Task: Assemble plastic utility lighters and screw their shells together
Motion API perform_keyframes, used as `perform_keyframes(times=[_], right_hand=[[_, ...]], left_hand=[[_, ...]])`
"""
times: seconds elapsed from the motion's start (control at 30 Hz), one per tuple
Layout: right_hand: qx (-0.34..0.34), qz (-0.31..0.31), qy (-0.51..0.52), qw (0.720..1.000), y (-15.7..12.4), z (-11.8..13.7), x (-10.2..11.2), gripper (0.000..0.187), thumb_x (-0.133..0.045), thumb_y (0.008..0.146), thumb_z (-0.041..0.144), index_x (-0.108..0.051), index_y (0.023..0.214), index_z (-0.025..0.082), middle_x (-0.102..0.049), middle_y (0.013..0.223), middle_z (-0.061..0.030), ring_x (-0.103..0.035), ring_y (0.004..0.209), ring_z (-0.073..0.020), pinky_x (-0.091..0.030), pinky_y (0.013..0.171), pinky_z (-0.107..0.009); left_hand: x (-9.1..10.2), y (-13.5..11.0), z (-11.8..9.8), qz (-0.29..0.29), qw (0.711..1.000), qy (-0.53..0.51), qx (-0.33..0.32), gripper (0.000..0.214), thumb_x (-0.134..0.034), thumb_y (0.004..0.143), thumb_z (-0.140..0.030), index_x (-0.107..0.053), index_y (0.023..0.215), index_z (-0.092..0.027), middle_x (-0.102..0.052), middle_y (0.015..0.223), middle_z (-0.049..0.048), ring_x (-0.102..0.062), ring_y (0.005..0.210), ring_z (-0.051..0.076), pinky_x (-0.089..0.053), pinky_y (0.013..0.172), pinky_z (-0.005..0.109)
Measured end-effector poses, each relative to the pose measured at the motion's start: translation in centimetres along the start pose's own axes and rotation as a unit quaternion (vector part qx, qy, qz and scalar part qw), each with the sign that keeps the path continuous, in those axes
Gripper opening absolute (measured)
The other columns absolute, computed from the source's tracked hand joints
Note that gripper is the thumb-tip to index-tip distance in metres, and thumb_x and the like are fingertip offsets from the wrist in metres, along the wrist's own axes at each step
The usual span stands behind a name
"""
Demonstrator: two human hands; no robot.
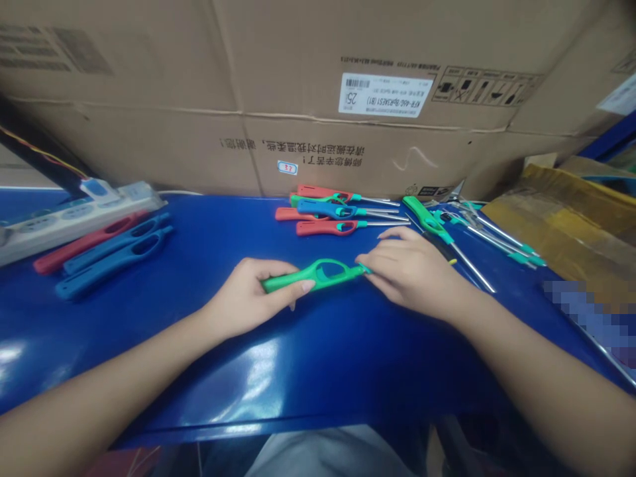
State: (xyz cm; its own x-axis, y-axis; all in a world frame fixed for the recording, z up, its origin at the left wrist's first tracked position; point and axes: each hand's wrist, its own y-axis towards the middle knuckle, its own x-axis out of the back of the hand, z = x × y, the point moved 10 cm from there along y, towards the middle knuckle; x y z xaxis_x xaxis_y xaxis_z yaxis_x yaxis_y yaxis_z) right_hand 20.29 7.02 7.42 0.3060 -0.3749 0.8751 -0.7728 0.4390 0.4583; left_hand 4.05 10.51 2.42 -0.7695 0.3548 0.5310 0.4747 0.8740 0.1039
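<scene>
My left hand (251,295) is closed around the rear of a green lighter handle shell (318,273), held just above the blue table (308,371). At the shell's front end my right hand (410,271) has its fingers pinched together on the tip; a dark thin part with a yellow end (444,250) sticks out beyond the fingers. What sits inside that pinch is hidden.
Several finished lighters in red, blue and green (338,211) lie behind my hands. More metal-tube parts (489,235) are at the right. Empty red and blue shells (106,252) lie at the left beside a power strip (74,212). A big cardboard box (318,93) closes off the back.
</scene>
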Motion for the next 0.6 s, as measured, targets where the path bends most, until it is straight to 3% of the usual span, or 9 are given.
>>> perform_keyframes(times=[0.13,0.27,0.4,0.5,0.6], right_hand=[[-0.005,0.013,0.023,1.0,0.2,0.7,-0.4,0.019,-0.054,0.1,0.018,-0.072,0.104,0.014,-0.08,0.094,-0.0067,-0.071,0.08,-0.0196,-0.047,0.095,-0.04],[-0.046,0.061,0.065,0.995,0.1,-0.7,-0.3,0.024,-0.059,0.099,0.029,-0.071,0.117,0.017,-0.079,0.109,-0.007,-0.07,0.096,-0.0235,-0.044,0.101,-0.045],[-0.052,0.101,0.076,0.991,0.0,-1.2,-0.8,0.022,-0.053,0.103,0.027,-0.071,0.107,0.017,-0.078,0.103,-0.0073,-0.07,0.095,-0.023,-0.041,0.105,-0.046],[-0.014,0.077,0.063,0.995,0.1,-0.4,-0.8,0.021,-0.051,0.104,0.025,-0.069,0.101,0.015,-0.077,0.097,-0.007,-0.07,0.087,-0.0209,-0.043,0.1,-0.042],[0.011,0.018,0.039,0.999,0.3,0.4,-0.2,0.019,-0.052,0.104,0.023,-0.067,0.099,0.014,-0.077,0.093,-0.0079,-0.068,0.081,-0.0197,-0.046,0.089,-0.038]], left_hand=[[-0.9,0.0,0.5,0.026,0.996,-0.065,0.052,0.041,-0.07,0.089,-0.048,-0.071,0.064,-0.016,-0.065,0.056,-0.0016,-0.047,0.049,0.008,-0.037,0.049,0.019],[-0.3,0.1,0.7,0.004,0.996,-0.069,0.064,0.039,-0.072,0.087,-0.049,-0.072,0.066,-0.016,-0.064,0.055,-0.0017,-0.044,0.048,0.007,-0.034,0.048,0.019],[0.0,0.1,0.9,-0.002,0.996,-0.067,0.063,0.039,-0.073,0.086,-0.048,-0.071,0.063,-0.016,-0.063,0.055,-0.001,-0.045,0.049,0.008,-0.034,0.048,0.019],[-0.3,0.0,1.3,0.018,0.992,-0.101,0.076,0.038,-0.075,0.084,-0.047,-0.07,0.063,-0.016,-0.061,0.054,-0.0007,-0.04,0.046,0.007,-0.028,0.043,0.019],[-1.0,-0.2,2.4,0.051,0.974,-0.18,0.13,0.043,-0.076,0.083,-0.052,-0.068,0.063,-0.015,-0.054,0.05,-0.0011,-0.029,0.04,0.005,-0.016,0.039,0.021]])
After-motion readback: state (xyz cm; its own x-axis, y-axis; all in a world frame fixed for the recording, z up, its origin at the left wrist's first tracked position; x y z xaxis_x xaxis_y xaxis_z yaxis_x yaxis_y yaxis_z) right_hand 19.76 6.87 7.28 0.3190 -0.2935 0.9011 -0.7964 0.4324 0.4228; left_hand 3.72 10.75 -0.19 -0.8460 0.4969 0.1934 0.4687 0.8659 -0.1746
